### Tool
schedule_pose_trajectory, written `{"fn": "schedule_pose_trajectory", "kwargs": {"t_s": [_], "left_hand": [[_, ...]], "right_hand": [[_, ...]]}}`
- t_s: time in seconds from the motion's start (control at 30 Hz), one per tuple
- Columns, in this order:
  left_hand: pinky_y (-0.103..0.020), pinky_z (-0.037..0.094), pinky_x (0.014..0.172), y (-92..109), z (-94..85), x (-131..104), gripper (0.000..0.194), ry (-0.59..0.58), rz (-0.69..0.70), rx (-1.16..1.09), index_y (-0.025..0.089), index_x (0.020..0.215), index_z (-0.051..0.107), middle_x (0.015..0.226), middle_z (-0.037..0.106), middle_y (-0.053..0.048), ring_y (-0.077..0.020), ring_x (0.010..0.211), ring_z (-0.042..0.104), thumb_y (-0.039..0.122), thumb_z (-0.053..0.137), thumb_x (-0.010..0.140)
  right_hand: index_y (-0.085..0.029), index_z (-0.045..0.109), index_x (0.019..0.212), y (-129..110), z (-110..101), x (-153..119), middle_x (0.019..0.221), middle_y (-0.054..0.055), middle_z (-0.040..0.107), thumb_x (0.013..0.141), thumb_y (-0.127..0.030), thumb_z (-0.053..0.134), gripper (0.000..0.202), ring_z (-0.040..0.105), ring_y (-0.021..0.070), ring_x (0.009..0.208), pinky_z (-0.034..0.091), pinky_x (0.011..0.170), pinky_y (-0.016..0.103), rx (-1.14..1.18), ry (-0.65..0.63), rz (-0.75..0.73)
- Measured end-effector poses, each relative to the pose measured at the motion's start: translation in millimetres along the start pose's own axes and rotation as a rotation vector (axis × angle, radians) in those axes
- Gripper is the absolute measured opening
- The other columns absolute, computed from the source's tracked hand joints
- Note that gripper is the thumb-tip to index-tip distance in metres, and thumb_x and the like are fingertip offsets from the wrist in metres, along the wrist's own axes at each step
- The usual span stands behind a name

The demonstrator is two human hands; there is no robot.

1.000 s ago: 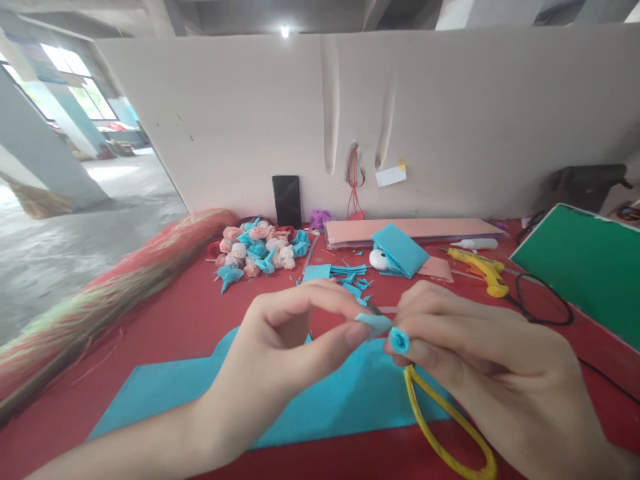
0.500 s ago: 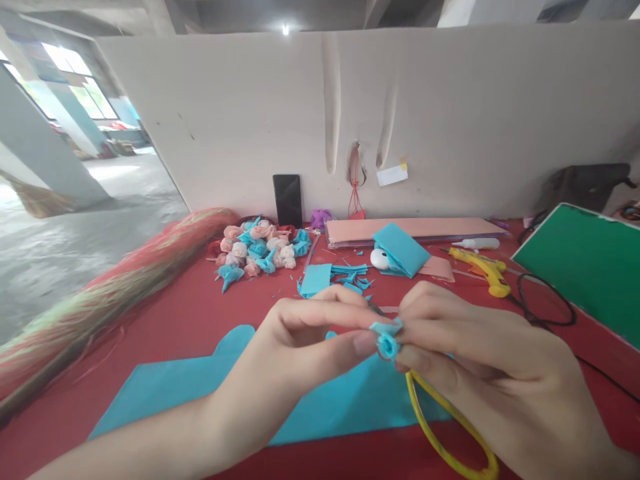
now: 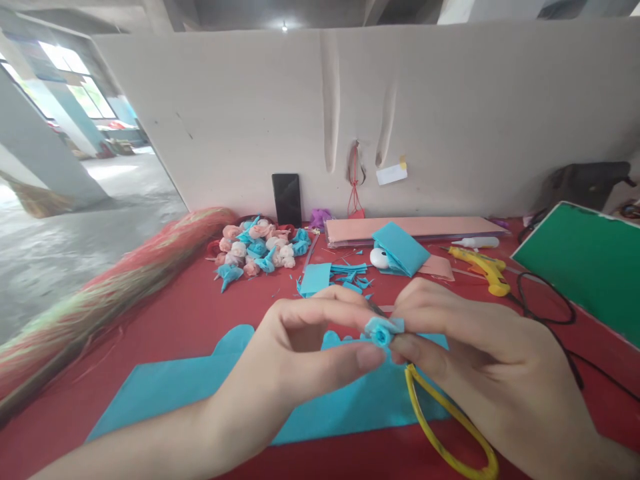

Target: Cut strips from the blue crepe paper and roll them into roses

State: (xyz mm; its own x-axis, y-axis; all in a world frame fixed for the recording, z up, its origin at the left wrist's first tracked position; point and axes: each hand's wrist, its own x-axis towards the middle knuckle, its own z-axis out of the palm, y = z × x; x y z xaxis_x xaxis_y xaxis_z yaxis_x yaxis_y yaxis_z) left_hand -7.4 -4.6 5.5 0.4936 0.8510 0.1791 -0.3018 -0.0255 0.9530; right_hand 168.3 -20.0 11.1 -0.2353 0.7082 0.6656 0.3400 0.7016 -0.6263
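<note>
A small blue paper rose (image 3: 382, 333), rolled into a spiral, is pinched between the fingertips of both hands above the table. My left hand (image 3: 305, 353) grips it from the left with thumb and forefinger. My right hand (image 3: 475, 353) holds its right side, where a short flap of paper sticks out. Below my right hand shows the yellow handle (image 3: 450, 433) of what look like scissors, their blades mostly hidden behind the fingers. Beneath both hands a large blue sheet (image 3: 175, 393) with scalloped shapes along its far edge lies on the red table.
Finished paper roses (image 3: 257, 247) are heaped at the back left, near a dark phone (image 3: 287, 199). Blue strips (image 3: 350, 272), a folded blue pack (image 3: 403, 250) and a yellow glue gun (image 3: 483, 268) lie behind my hands. A green board (image 3: 585, 267) stands right; a bristly bundle (image 3: 125, 287) lies left.
The rose has shifted slightly left and up and turned in the fingers, its spiral wrapped further by the paper. My left thumb has slid beneath it. The yellow handle stays put.
</note>
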Motion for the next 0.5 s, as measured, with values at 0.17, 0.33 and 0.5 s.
{"fn": "schedule_pose_trajectory", "kwargs": {"t_s": [0.17, 0.33, 0.5], "left_hand": [[-0.015, 0.048, 0.075, -1.5, 0.1, 1.5, 0.023, 0.002, 0.032, -0.028, 0.029, 0.077, 0.077, 0.079, 0.057, 0.004, -0.0077, 0.078, 0.054, 0.006, 0.071, 0.074], [-0.014, 0.049, 0.072, -7.5, -2.6, 0.5, 0.012, -0.009, 0.025, -0.046, 0.027, 0.077, 0.077, 0.079, 0.055, 0.004, -0.0069, 0.076, 0.054, 0.016, 0.072, 0.078], [-0.02, 0.051, 0.068, -11.5, -2.6, 0.3, 0.009, 0.029, 0.017, -0.056, 0.027, 0.075, 0.077, 0.079, 0.05, 0.003, -0.0091, 0.074, 0.056, 0.018, 0.074, 0.076]], "right_hand": [[-0.029, 0.065, 0.095, -0.9, 3.7, -6.4, 0.07, -0.009, 0.068, 0.08, -0.019, 0.068, 0.018, 0.063, 0.0061, 0.062, 0.051, 0.057, 0.01, 0.017, 0.064, 0.112], [-0.027, 0.066, 0.077, -5.1, 6.3, -6.5, 0.064, -0.01, 0.063, 0.078, -0.015, 0.067, 0.012, 0.056, 0.003, 0.051, 0.045, 0.048, 0.008, -0.016, 0.056, 0.158], [-0.025, 0.065, 0.073, -5.4, 8.5, -4.8, 0.058, -0.009, 0.059, 0.08, -0.019, 0.067, 0.01, 0.051, 0.0032, 0.047, 0.042, 0.045, 0.01, -0.027, 0.052, 0.178]]}}
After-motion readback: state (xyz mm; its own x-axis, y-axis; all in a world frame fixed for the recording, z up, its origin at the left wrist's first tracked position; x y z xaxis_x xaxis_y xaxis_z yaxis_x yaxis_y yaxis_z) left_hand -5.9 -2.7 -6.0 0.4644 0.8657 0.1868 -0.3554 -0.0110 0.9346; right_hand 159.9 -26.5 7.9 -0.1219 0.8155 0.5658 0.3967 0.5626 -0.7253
